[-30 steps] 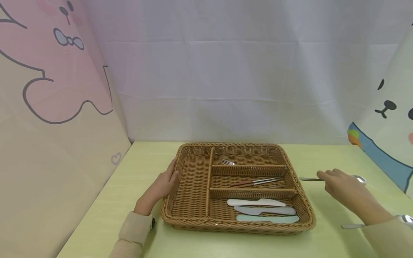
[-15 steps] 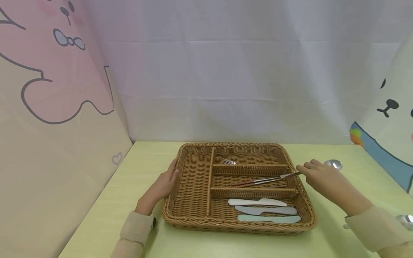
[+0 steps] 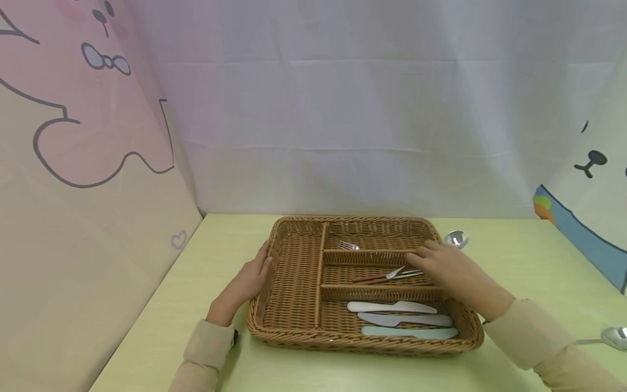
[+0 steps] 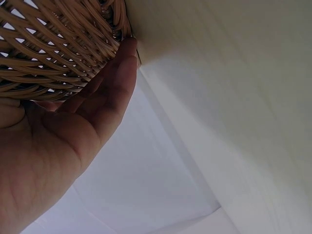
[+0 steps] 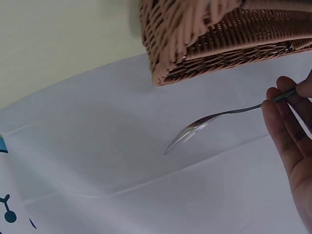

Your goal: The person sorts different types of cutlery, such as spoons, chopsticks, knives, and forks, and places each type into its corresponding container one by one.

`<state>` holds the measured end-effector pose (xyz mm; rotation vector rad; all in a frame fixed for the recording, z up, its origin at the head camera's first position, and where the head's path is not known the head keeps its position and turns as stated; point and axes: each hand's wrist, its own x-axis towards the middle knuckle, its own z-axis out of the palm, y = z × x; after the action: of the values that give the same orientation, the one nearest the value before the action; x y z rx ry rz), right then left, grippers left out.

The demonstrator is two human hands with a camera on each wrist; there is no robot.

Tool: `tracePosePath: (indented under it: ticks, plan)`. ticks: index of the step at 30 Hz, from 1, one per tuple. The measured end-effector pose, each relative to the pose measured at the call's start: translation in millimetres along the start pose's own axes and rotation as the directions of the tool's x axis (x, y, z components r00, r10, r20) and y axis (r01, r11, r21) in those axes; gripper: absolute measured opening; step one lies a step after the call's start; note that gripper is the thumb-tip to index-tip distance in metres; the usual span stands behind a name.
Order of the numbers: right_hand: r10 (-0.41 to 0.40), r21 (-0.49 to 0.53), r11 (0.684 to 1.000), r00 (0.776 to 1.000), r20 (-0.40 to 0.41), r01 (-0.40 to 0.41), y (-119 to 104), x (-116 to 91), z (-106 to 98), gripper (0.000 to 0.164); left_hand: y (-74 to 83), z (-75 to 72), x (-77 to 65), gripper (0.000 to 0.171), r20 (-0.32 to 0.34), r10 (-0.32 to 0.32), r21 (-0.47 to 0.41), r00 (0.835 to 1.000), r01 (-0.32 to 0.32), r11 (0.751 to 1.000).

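My right hand [image 3: 443, 267] pinches a metal spoon [image 5: 195, 127] by its handle, above the right side of a brown wicker cutlery basket [image 3: 291, 283]. The spoon's bowl points right, past the basket's rim, and its handle end overlaps the chopsticks [image 3: 369, 279] in the middle compartment. On the basket's left side, my left hand [image 3: 245, 286] rests with its fingers [image 4: 119, 80] fairly straight along the outer wall. Three knives, white [image 3: 387, 308], grey [image 3: 404, 319] and pale green [image 3: 409, 332], lie in the front compartment. Fork tines [image 3: 349, 245] show in the back one.
Another spoon [image 3: 614, 337] lies on the pale yellow table [image 3: 539, 267] at the far right. The long left compartment [image 3: 294, 283] shows bare wicker. Printed cloth hangs at both sides, and a white cloth [image 3: 318, 109] closes off the back.
My right hand has carried the spoon leftward from over the table at the right to above the basket's middle compartment. The left hand has stayed at the basket's side.
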<state>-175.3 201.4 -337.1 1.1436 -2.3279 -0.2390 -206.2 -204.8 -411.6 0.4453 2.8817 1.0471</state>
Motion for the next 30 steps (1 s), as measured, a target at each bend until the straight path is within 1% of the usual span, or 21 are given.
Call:
tracePosePath:
  ticks: [3,13,16,20,26,30]
  plan:
    - [-0.028,0.004,1.0,1.0,-0.008,0.028,-6.2,9.9,1.9,0.038,0.6,0.1,-0.3,0.054,-0.002,0.0,0.003,1.0,0.0,1.0]
    - [-0.135,-0.012,0.991,0.991,0.016,0.135,-22.5,43.0,0.5,0.037,2.1,-0.6,-1.4,0.054,-0.003,-0.003,0.006,1.0,0.003,1.0]
    - [-0.157,-0.012,0.987,0.987,0.027,0.158,-27.7,52.0,1.5,0.033,1.6,-0.1,-1.1,0.054,-0.006,-0.005,0.007,1.0,0.006,1.0]
    - [-0.186,-0.024,0.982,0.982,0.042,0.187,-35.3,63.1,4.6,0.027,0.8,0.9,-0.5,0.054,-0.006,0.003,0.007,1.0,-0.003,1.0]
    - [-0.223,-0.055,0.972,0.972,0.081,0.227,-46.6,82.7,8.4,0.022,0.7,0.9,-0.7,0.054,-0.006,0.006,0.009,1.0,-0.006,1.0]
    - [-0.263,-0.086,0.959,0.961,0.085,0.27,-52.7,96.0,12.9,0.024,0.3,1.2,-0.8,0.054,-0.004,0.003,0.012,1.0,-0.003,1.0]
